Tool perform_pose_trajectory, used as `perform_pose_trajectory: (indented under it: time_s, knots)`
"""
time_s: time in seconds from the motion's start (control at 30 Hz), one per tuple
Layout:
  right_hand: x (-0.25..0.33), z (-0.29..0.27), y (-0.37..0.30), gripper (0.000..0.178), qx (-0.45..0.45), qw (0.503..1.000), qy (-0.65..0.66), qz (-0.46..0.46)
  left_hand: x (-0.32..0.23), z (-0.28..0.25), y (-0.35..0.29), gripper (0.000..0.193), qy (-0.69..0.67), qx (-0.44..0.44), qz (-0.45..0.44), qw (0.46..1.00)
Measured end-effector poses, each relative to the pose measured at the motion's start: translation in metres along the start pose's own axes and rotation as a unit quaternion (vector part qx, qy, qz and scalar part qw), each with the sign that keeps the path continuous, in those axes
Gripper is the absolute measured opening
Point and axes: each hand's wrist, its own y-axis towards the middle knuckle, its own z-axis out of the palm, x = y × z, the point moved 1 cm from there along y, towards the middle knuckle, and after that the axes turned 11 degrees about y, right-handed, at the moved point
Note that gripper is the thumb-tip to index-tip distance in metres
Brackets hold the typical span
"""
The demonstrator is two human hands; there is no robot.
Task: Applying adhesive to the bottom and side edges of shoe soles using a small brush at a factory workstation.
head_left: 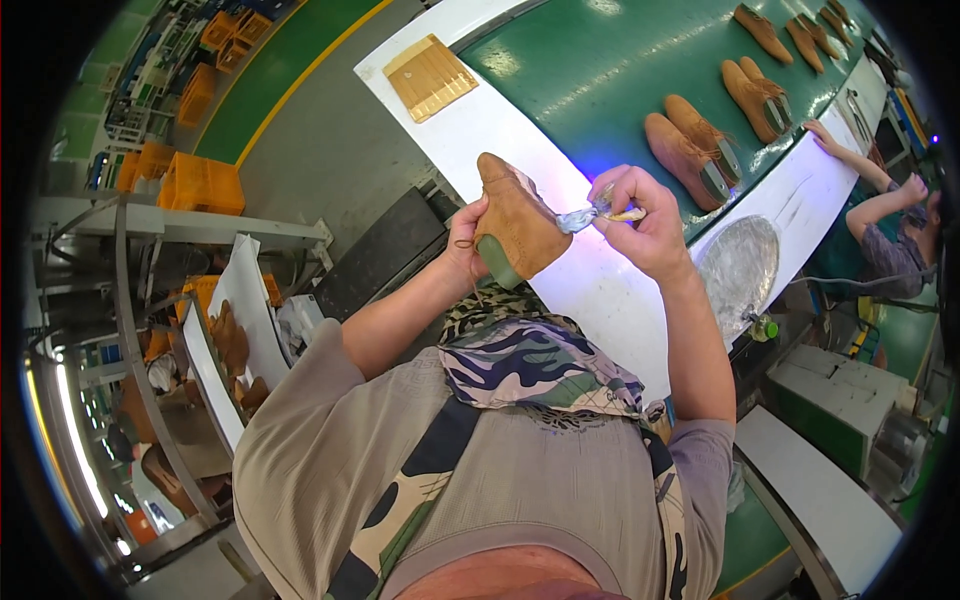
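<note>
My left hand [468,235] grips a tan shoe [522,222] from its left side, with a green shoe last [497,262] showing at its opening. The shoe is held in the air, tilted, above the table's near edge. In my right hand [640,222] the fingers pinch a crumpled pale blue cloth [577,220], whose tip touches or nearly touches the right edge of the shoe. A short yellowish piece [628,215] sticks out between the same fingers; I cannot tell what it is. Blue-violet light falls around this hand.
A white table edge [610,300] runs beside a green conveyor belt [560,70] with several tan shoes [690,145]. A wooden board [430,78] lies at the far left of the table, and a round silvery disc [738,265] at right. Another person's arm [850,155] reaches in from the right.
</note>
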Motion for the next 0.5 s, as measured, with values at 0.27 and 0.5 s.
perform_pose_trajectory:
  time_s: [0.27, 0.5]
  knots:
    - [0.0, 0.011, -0.002, 0.022, 0.012, 1.0, -0.006, -0.002, 0.018, -0.006, -0.016, 0.058, -0.062, -0.011, 0.055, 0.996]
    - [-0.02, 0.033, 0.019, 0.024, 0.025, 0.999, 0.027, 0.021, 0.003, -0.02, -0.027, 0.056, -0.082, 0.024, 0.088, 0.992]
